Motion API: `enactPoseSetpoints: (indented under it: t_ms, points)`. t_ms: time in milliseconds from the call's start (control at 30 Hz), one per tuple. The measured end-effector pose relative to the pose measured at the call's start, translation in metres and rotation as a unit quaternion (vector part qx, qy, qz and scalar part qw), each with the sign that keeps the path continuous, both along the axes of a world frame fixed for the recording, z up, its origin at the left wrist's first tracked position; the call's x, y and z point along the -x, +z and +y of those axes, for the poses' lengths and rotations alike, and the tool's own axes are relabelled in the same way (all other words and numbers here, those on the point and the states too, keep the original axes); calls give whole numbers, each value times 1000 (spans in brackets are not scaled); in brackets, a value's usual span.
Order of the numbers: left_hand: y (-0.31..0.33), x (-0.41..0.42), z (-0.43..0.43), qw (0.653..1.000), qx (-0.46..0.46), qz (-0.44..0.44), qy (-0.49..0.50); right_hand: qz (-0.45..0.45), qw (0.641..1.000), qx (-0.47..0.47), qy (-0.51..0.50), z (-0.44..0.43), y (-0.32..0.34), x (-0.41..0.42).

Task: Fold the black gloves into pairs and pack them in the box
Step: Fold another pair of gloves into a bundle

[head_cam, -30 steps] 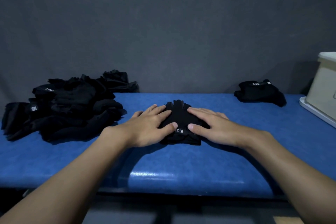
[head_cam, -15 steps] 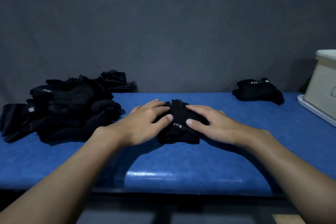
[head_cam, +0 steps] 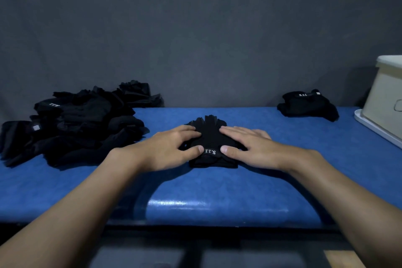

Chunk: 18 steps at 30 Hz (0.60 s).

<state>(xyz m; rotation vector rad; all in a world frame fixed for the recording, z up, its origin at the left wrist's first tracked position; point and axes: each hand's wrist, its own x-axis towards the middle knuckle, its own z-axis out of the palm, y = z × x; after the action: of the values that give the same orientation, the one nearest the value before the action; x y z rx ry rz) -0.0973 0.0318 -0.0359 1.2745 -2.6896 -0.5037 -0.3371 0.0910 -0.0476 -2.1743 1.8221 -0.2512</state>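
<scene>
A pair of black gloves (head_cam: 210, 135) lies stacked at the middle of the blue table (head_cam: 217, 189), fingers pointing away from me, with a white "5.11" label near the cuff. My left hand (head_cam: 174, 148) rests on its left side and my right hand (head_cam: 245, 146) on its right side. Both thumbs press down beside the label, and the fingers lie fairly straight over the fabric. A large heap of loose black gloves (head_cam: 74, 124) sits at the left. At the far right stands the cream box (head_cam: 385, 98).
A folded bundle of black gloves (head_cam: 306, 105) lies at the back right, just left of the box. The box stands on a white lid or tray (head_cam: 374, 127). A dark grey wall backs the table. The table's front edge runs below my forearms.
Both hands have stayed on the glove pair; the thumbs have shifted slightly around the label. The view has dipped a little. The piles have not moved.
</scene>
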Motion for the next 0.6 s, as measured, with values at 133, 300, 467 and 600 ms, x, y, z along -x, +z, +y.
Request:
enactPoseSetpoints:
  t_ms: [133, 300, 467, 600]
  points:
    - [2, 0, 2, 999, 19, 30, -3, -32, 999, 40, -5, -3, -2, 1]
    - [15, -2, 14, 989, 84, 115, -45, -163, 970, 179, 20, 10, 22, 2]
    - [17, -6, 20, 988, 86, 77, -99, -85, 986, 124, 78, 20, 25, 3]
    - [13, -9, 18, 993, 70, 31, -90, -57, 992, 85, 73, 20, 17, 4]
